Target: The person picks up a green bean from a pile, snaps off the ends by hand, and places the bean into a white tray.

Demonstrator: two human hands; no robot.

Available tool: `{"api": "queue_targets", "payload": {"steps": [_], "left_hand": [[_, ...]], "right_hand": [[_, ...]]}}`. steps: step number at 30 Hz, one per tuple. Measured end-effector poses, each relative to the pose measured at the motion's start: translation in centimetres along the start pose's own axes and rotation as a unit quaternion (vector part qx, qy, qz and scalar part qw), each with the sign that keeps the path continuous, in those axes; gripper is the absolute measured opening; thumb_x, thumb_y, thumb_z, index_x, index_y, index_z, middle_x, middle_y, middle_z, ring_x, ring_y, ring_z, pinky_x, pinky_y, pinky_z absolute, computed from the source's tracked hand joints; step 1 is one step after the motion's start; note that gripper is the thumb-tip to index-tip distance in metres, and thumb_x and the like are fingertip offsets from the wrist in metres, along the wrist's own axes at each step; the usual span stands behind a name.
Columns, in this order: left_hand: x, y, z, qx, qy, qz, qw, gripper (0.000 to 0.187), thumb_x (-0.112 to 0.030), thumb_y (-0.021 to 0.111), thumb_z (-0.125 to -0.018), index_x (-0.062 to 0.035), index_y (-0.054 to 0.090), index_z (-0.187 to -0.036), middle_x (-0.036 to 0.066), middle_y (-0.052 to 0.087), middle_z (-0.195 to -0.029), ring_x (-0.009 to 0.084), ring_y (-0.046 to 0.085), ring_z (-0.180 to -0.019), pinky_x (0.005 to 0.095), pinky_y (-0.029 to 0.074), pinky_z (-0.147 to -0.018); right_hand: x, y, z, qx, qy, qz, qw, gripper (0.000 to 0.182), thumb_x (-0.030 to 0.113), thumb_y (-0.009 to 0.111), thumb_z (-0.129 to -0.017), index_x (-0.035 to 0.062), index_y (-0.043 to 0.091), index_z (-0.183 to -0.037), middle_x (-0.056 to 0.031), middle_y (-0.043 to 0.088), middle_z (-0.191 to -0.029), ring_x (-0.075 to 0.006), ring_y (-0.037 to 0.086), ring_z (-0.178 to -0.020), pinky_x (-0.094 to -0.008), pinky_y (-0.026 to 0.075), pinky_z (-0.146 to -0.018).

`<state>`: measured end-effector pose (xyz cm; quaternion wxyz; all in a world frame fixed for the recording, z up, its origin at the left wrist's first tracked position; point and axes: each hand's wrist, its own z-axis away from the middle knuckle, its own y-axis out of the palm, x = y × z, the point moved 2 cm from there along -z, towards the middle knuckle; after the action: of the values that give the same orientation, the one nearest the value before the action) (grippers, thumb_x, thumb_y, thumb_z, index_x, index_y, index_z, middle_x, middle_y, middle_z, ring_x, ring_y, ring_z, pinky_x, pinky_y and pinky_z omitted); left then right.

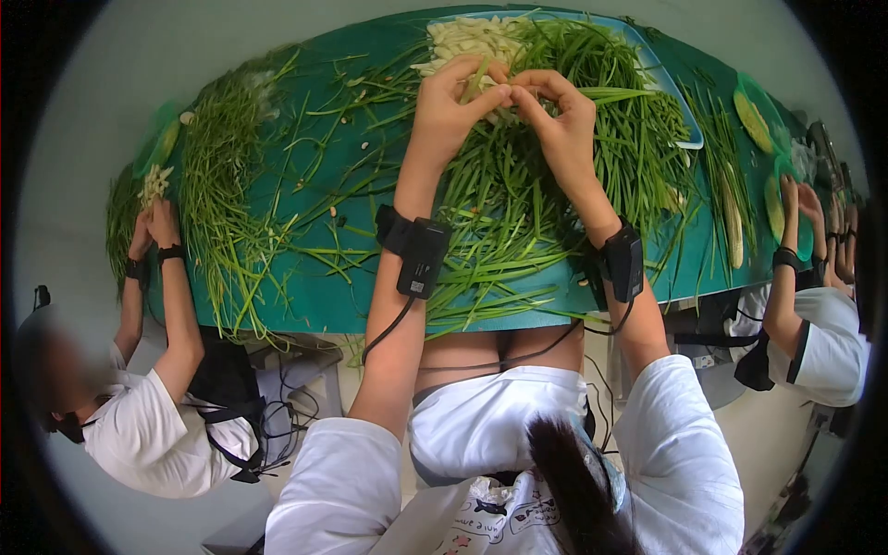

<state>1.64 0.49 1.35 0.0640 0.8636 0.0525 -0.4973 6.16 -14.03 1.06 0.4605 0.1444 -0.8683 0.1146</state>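
Note:
My left hand and my right hand meet fingertip to fingertip above the heap. Both are closed in a pinch on a thin green stalk, which shows between my left fingers; its end at the right fingertips is mostly hidden. Beneath and around my hands lies a big pile of long green stalks, like garlic chives. Behind my left hand, pale whitish short pieces are heaped in a blue-rimmed tray, beside more green stalks.
Green stalks lie piled on the green table at left, with loose bits scattered between. A person at left holds pale pieces. Another person's hands work near green baskets at right. Cables hang from my wrist devices.

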Motion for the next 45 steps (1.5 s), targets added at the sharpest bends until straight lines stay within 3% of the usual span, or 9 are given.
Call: {"api": "queue_targets", "payload": {"steps": [5,9,11,21,27,32,35,38,45], "left_hand": [[-0.2,0.2,0.0,0.004,0.01,-0.023,1.0,0.013,-0.003,0.067,-0.086,0.0043,0.063,-0.095,0.005,0.059,-0.096,0.0127,0.063,-0.084,0.026,0.053,-0.077],[-0.4,0.5,0.1,-0.009,0.012,-0.016,1.0,0.013,-0.003,0.067,-0.085,0.005,0.064,-0.095,0.005,0.059,-0.096,0.0127,0.064,-0.084,0.0254,0.053,-0.076],[-0.4,0.5,0.0,-0.02,0.036,-0.026,0.999,0.013,-0.005,0.069,-0.082,0.0033,0.066,-0.092,0.002,0.06,-0.09,0.0091,0.061,-0.078,0.0226,0.049,-0.067],[-0.2,0.3,0.2,-0.01,-0.009,-0.014,1.0,0.014,-0.004,0.065,-0.087,0.0043,0.063,-0.098,0.004,0.063,-0.09,0.0108,0.063,-0.083,0.0245,0.052,-0.075],[0.5,0.3,0.1,-0.02,0.004,0.018,1.0,0.016,-0.008,0.067,-0.085,0.0028,0.065,-0.097,0.004,0.066,-0.083,0.0089,0.062,-0.075,0.0227,0.048,-0.067],[0.0,0.9,0.3,-0.067,0.019,-0.082,0.994,0.018,-0.009,0.067,-0.083,-0.0003,0.068,-0.099,0.003,0.067,-0.08,0.0077,0.06,-0.072,0.0231,0.046,-0.063],[-1.1,1.2,0.4,-0.051,0.044,-0.15,0.986,0.022,-0.009,0.066,-0.087,0.0014,0.067,-0.106,0.004,0.066,-0.089,0.0083,0.061,-0.078,0.0227,0.048,-0.07],[-0.7,0.9,0.3,-0.04,0.082,-0.215,0.972,0.022,-0.01,0.066,-0.086,-0.0005,0.069,-0.106,0.003,0.065,-0.086,0.0071,0.057,-0.074,0.0221,0.045,-0.065],[-0.5,0.7,0.5,-0.049,0.011,-0.185,0.981,0.02,-0.01,0.067,-0.085,0.0002,0.069,-0.102,0.0,0.063,-0.083,0.0045,0.051,-0.069,0.0212,0.04,-0.058]], "right_hand": [[0.0,-0.5,-0.3,-0.005,-0.019,0.02,1.0,0.011,0.006,0.066,-0.083,-0.0028,0.065,-0.09,-0.0058,0.068,-0.081,-0.0096,0.063,-0.076,-0.0235,0.048,-0.07],[-0.1,-0.6,-0.4,-0.01,-0.022,0.027,0.999,0.01,0.006,0.066,-0.083,-0.0026,0.065,-0.088,-0.0061,0.068,-0.08,-0.0093,0.062,-0.075,-0.0237,0.048,-0.07],[0.2,-0.6,-0.5,0.0,-0.029,0.02,0.999,0.009,0.006,0.067,-0.083,-0.0026,0.064,-0.086,-0.0058,0.068,-0.078,-0.009,0.062,-0.074,-0.0238,0.048,-0.07],[0.6,-0.3,-0.1,0.006,-0.026,0.024,0.999,0.01,0.005,0.066,-0.084,-0.0018,0.062,-0.089,-0.0057,0.068,-0.076,-0.0091,0.063,-0.072,-0.0241,0.048,-0.069],[0.5,0.1,0.0,0.006,-0.005,0.022,1.0,0.011,0.005,0.064,-0.085,-0.003,0.06,-0.093,-0.0062,0.068,-0.078,-0.0091,0.063,-0.073,-0.0232,0.048,-0.067],[-0.1,-0.1,-0.1,0.001,-0.006,0.003,1.0,0.011,0.008,0.062,-0.089,-0.0025,0.059,-0.092,-0.0056,0.066,-0.08,-0.009,0.062,-0.073,-0.0229,0.048,-0.062],[-0.6,-0.1,-0.1,0.004,0.016,-0.021,1.0,0.01,0.008,0.062,-0.089,-0.0018,0.059,-0.091,-0.0049,0.065,-0.078,-0.008,0.062,-0.073,-0.0228,0.047,-0.062],[-0.7,-0.3,-0.1,0.005,0.024,-0.028,0.999,0.011,0.008,0.062,-0.089,-0.0016,0.059,-0.09,-0.0047,0.065,-0.079,-0.0075,0.061,-0.072,-0.0225,0.047,-0.063],[-0.5,-0.1,0.0,-0.003,0.021,-0.023,1.0,0.011,0.009,0.062,-0.089,-0.002,0.058,-0.089,-0.0048,0.064,-0.079,-0.0084,0.061,-0.071,-0.0227,0.046,-0.063]]}}
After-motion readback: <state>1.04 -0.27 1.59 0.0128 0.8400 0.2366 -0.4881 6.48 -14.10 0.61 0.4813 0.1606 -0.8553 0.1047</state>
